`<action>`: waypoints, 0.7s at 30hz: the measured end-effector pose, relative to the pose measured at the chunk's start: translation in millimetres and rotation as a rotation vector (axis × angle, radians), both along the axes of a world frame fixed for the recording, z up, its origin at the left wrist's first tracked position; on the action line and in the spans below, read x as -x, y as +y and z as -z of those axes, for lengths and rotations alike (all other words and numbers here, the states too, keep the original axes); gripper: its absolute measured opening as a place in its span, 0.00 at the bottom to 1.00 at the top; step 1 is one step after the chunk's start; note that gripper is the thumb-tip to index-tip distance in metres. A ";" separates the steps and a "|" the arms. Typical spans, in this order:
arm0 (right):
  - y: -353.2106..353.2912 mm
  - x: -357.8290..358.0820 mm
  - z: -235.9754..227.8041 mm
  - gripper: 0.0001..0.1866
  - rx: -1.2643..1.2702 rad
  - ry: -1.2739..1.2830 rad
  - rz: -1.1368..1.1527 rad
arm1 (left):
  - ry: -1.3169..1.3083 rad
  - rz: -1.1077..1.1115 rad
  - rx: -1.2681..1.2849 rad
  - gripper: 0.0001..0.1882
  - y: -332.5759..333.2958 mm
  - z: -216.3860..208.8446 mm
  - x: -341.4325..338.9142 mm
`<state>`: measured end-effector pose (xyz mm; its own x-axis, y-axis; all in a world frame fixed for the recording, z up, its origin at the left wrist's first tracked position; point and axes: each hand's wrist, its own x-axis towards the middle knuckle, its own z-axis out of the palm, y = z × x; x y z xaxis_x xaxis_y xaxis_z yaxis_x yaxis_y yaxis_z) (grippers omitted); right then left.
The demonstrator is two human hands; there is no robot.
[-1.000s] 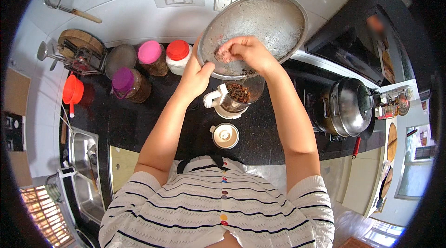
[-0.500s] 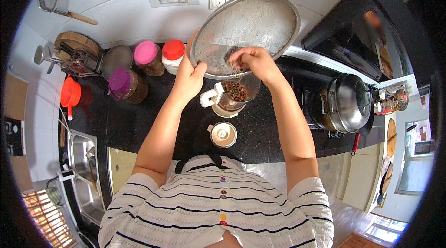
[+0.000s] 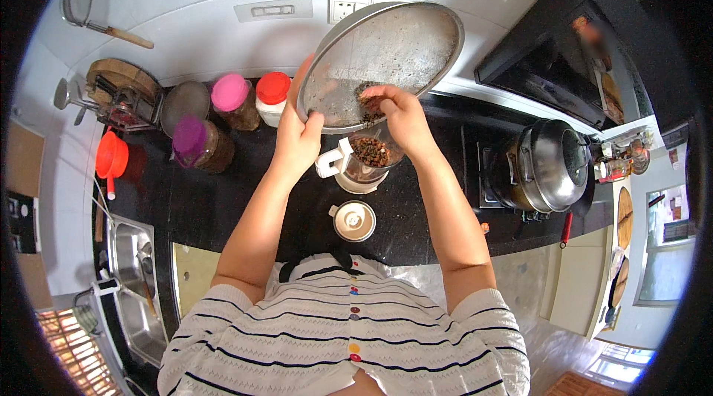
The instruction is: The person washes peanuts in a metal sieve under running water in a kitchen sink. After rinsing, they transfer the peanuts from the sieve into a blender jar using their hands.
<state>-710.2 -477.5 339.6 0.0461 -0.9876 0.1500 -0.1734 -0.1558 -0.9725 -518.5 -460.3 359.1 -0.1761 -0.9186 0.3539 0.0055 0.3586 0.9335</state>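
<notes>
My left hand (image 3: 297,140) grips the left rim of a round metal tray (image 3: 405,40), thumb on the inside. The tray is tilted toward me, its lower edge just above a clear blender jug (image 3: 364,174) with a white handle. My right hand (image 3: 405,121) is inside the tray near that edge, fingers curled at a small heap of dark dried spices (image 3: 367,104). Specks cling to the tray's surface. Reddish-brown and dark spices (image 3: 370,151) lie in the jug. A round cream lid (image 3: 354,221) rests on the counter in front of the jug.
Left of the tray stand jars with red (image 3: 273,87), pink (image 3: 230,92) and purple (image 3: 191,140) lids. Beyond them are a red ladle-like scoop (image 3: 111,154) and a steel sink (image 3: 134,255). At right, a lidded metal pot (image 3: 553,166) sits on the stove below a dark appliance (image 3: 572,54).
The tray has shifted a little left and tilted more steeply. My right hand has moved slightly left and down with it, still at the spices by the lower edge.
</notes>
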 end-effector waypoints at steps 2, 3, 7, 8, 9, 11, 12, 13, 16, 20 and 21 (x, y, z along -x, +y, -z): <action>-0.9 2.9 -2.6 0.16 -0.007 -0.046 0.004 | 0.040 0.000 -0.043 0.39 2.8 -3.7 0.1; -2.6 6.5 -5.8 0.16 0.058 -0.081 0.058 | 0.050 0.001 -0.038 0.39 3.0 -4.1 -0.3; -8.5 13.2 -10.9 0.15 0.147 -0.124 0.203 | -0.016 -0.033 0.068 0.39 6.4 -3.3 0.3; -7.6 12.4 -5.5 0.16 0.142 -0.099 0.182 | 0.016 -0.018 0.062 0.39 4.9 1.5 0.7; -5.4 10.1 -0.8 0.16 0.114 -0.072 0.132 | 0.048 -0.002 0.057 0.38 1.8 10.0 1.1; 7.2 -1.3 -1.8 0.16 0.050 -0.020 0.058 | 0.091 0.012 0.055 0.38 -0.6 16.4 1.5; 10.6 -0.4 0.9 0.15 -0.017 -0.031 -0.004 | 0.101 0.015 0.062 0.38 -1.9 18.0 2.1; 15.2 -0.7 0.1 0.14 -0.016 -0.027 -0.024 | 0.110 0.014 0.071 0.38 -1.8 17.5 2.0; 35.5 0.9 -9.1 0.10 0.054 0.232 0.003 | 0.169 -0.016 0.027 0.38 3.9 11.2 2.5; 42.4 -0.5 -2.8 0.09 0.123 0.669 0.020 | 0.037 -0.145 0.134 0.37 7.3 1.2 -1.0; 41.3 -4.3 -2.3 0.07 0.075 0.748 0.044 | 0.060 -0.146 0.105 0.37 7.3 0.5 -1.6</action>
